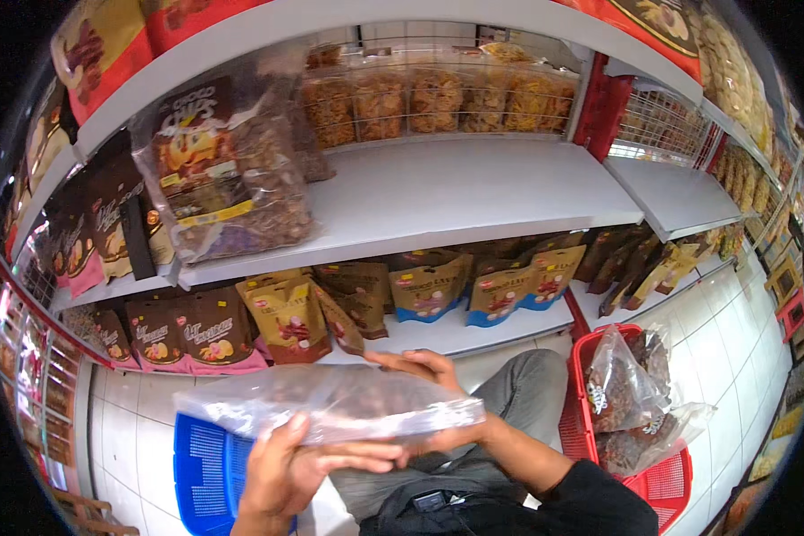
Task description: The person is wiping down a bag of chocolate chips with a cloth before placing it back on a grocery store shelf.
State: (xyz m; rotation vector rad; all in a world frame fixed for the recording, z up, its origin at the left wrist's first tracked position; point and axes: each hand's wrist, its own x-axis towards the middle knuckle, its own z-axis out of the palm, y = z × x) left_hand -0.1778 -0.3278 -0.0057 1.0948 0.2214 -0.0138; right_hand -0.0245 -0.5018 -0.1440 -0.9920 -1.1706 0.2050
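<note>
A clear plastic bag of brown snacks (335, 395) lies lengthwise between my two hands, above my lap. My left hand (288, 462) supports its near side, with the thumb up against the plastic and the fingers stretched beneath. At the bag's right end, my right hand (442, 375) holds it, partly hidden behind the plastic. On the middle shelf (455, 181), a large bag of choco chips snacks (228, 174) stands upright at the left, with another similar bag behind it.
A blue plastic basket (201, 469) sits on the tiled floor at left. At right, a red plastic basket (579, 388) holds bags of brown snacks (630, 402). Snack pouches (288, 315) line the bottom shelf. Behind the wire grid stand bags of yellow-orange snacks (435, 100).
</note>
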